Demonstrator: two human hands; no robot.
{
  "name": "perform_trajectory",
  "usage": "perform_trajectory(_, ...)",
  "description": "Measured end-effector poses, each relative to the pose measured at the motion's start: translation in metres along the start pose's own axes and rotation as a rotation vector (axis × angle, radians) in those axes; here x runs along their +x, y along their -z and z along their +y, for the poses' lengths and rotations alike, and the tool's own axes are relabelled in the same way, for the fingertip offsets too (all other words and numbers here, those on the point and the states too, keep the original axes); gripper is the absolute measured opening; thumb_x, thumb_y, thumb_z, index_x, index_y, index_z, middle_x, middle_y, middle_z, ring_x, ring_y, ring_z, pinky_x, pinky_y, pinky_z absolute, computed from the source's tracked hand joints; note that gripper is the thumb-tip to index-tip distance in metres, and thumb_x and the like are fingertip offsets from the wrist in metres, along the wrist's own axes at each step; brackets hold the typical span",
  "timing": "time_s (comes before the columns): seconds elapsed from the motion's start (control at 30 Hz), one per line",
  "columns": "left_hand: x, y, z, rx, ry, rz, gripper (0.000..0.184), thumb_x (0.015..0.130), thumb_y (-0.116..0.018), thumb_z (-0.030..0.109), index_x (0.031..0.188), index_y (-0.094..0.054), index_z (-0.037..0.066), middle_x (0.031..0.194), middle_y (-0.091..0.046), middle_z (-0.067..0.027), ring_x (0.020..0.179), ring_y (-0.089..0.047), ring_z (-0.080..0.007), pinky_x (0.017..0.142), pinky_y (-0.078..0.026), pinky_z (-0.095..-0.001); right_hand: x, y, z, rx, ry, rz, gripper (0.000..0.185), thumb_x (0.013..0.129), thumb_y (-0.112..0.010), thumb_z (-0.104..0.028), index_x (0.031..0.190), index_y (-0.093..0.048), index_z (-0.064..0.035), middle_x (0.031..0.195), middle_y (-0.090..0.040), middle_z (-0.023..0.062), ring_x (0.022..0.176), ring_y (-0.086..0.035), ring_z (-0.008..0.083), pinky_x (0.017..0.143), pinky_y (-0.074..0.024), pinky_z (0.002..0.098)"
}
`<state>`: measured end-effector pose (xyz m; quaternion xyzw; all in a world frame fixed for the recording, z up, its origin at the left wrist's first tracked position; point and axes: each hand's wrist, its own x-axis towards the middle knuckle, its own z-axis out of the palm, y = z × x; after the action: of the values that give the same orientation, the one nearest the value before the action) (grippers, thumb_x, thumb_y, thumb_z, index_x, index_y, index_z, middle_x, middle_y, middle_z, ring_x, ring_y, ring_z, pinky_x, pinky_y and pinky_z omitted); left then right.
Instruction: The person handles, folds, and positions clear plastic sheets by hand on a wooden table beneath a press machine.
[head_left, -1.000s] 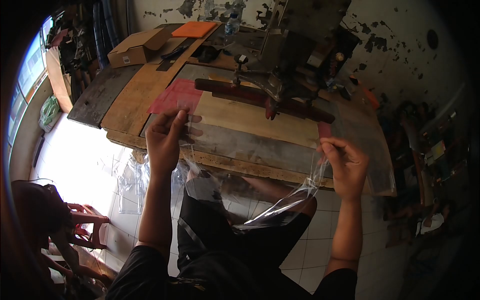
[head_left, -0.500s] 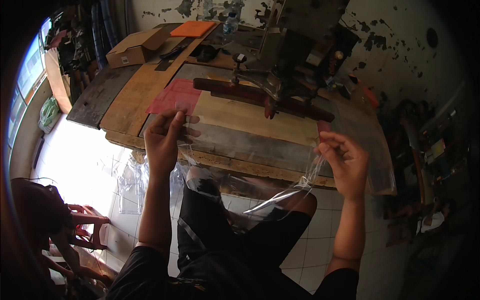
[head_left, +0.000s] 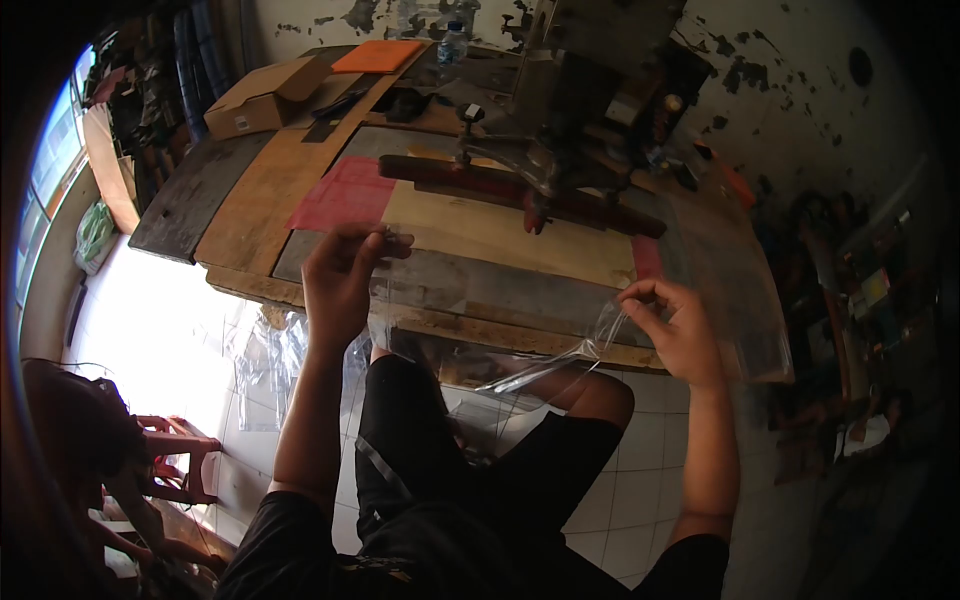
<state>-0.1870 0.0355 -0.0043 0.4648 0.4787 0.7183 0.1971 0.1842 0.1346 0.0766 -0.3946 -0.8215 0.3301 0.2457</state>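
Observation:
A thin clear plastic sheet (head_left: pixel 545 371) hangs in loose folds between my hands, over the front edge of the worktable and my lap. My left hand (head_left: pixel 338 280) pinches its left side, above the table's front edge. With thumb and forefinger, my right hand (head_left: pixel 670 328) grips the right corner, where the plastic bunches into shiny creases. Just beyond my hands, a tan strip (head_left: pixel 470 222) and a red sheet (head_left: pixel 342 194) lie on the table under the dark red bar (head_left: pixel 520 194) of a press-like machine. Much of the plastic's outline is too transparent to make out.
On the worktable (head_left: pixel 240 200) stand a cardboard box (head_left: pixel 265 95), an orange flat item (head_left: pixel 377 57) and a water bottle (head_left: pixel 452 45). More clear plastic (head_left: pixel 268 360) hangs off the front left edge. Another person (head_left: pixel 90 430) is at the lower left, by a red stool (head_left: pixel 185 455).
My right hand has moved left and slightly down, while my left has shifted a little right. The hands are closer together and the plastic has gone slacker.

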Motion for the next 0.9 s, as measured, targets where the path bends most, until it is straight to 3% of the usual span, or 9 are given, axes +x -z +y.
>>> perform_trajectory(0.13,-0.018,-0.014,-0.012,0.187,-0.064,-0.022,0.01,0.104,-0.066,0.008,0.101,-0.068,-0.001,0.101,-0.078,-0.0105,0.099,-0.074,-0.0162,0.088,-0.055,-0.0293,-0.015,-0.035,0.043,0.232,-0.061,0.319,0.018,0.106,-0.064,-0.019,0.106,-0.069,-0.0016,0.102,-0.075,0.0057,0.102,-0.066,0.0124,0.098,-0.0484,0.0307)
perform_trajectory(0.2,-0.028,-0.019,-0.03,0.256,-0.13,-0.054,0.004,0.101,-0.067,0.004,0.102,-0.067,0.0,0.1,-0.081,-0.0122,0.098,-0.077,-0.0208,0.089,-0.058,-0.0337,-0.026,-0.059,0.059,0.404,-0.08,0.489,0.02,0.109,-0.06,-0.021,0.109,-0.065,-0.002,0.105,-0.074,0.0059,0.106,-0.066,0.0137,0.1,-0.0481,0.0316)
perform_trajectory(0.37,-0.075,-0.02,-0.073,0.422,-0.107,0.021,0.006,0.099,-0.07,0.004,0.101,-0.066,0.001,0.095,-0.078,-0.0134,0.093,-0.076,-0.0205,0.086,-0.057,-0.0326,-0.048,-0.113,0.102,0.45,-0.072,0.605,0.017,0.112,-0.053,-0.018,0.119,-0.057,-0.0026,0.113,-0.074,0.0104,0.106,-0.068,0.0146,0.096,-0.05,0.0289)
perform_trajectory(0.47,-0.1,-0.009,-0.102,0.562,-0.233,0.03,0.011,0.099,-0.063,-0.002,0.107,-0.061,0.005,0.1,-0.079,-0.0167,0.091,-0.078,-0.0343,0.077,-0.061,-0.041,-0.049,-0.137,0.113,0.361,0.048,0.72,0.015,0.114,-0.046,-0.015,0.12,-0.051,-0.0029,0.107,-0.073,0.0169,0.102,-0.07,0.0205,0.099,-0.0509,0.036)
perform_trajectory(0.6,-0.099,-0.006,-0.109,0.483,-0.459,-0.02,0.018,0.098,-0.062,-0.005,0.111,-0.056,0.007,0.1,-0.079,-0.0172,0.091,-0.079,-0.0334,0.078,-0.062,-0.0431,-0.046,-0.159,0.151,0.29,0.303,0.783,0.015,0.113,-0.043,-0.011,0.125,-0.048,-0.0025,0.099,-0.072,0.0184,0.11,-0.072,0.0302,0.106,-0.0514,0.0467)
perform_trajectory(0.67,-0.091,-0.004,-0.103,0.538,-0.639,-0.084,0.023,0.097,-0.061,-0.006,0.112,-0.051,0.008,0.101,-0.079,-0.0168,0.091,-0.079,-0.0324,0.083,-0.062,-0.0463,-0.046,-0.16,0.158,0.226,0.317,0.772,0.015,0.113,-0.043,-0.011,0.126,-0.047,-0.0025,0.098,-0.072,0.0176,0.109,-0.072,0.0301,0.106,-0.0519,0.0466)
perform_trajectory(0.73,-0.094,-0.005,-0.1,0.533,-0.621,-0.085,0.025,0.097,-0.058,-0.01,0.111,-0.05,0.009,0.1,-0.079,-0.0168,0.093,-0.079,-0.0327,0.088,-0.06,-0.0481,-0.043,-0.161,0.162,0.16,0.335,0.767,0.016,0.113,-0.043,-0.011,0.126,-0.047,-0.0024,0.098,-0.072,0.0167,0.108,-0.072,0.03,0.105,-0.0523,0.0465)
perform_trajectory(0.8,-0.097,-0.006,-0.1,0.526,-0.602,-0.087,0.027,0.096,-0.055,-0.013,0.11,-0.049,0.009,0.1,-0.079,-0.0169,0.096,-0.078,-0.033,0.094,-0.058,-0.05,-0.035,-0.162,0.162,-0.019,0.475,0.894,0.014,0.112,-0.043,-0.008,0.121,-0.051,-0.0014,0.103,-0.073,0.0131,0.091,-0.074,0.0237,0.091,-0.0582,0.0356)
perform_trajectory(0.9,-0.098,-0.007,-0.104,0.561,-0.569,-0.07,0.021,0.1,-0.055,-0.009,0.109,-0.049,0.008,0.101,-0.079,-0.0157,0.096,-0.078,-0.0317,0.099,-0.056,-0.0497,-0.031,-0.16,0.164,-0.254,0.495,0.949,0.014,0.113,-0.042,-0.008,0.121,-0.052,-0.003,0.095,-0.073,0.0084,0.091,-0.073,0.0239,0.092,-0.0569,0.0345)
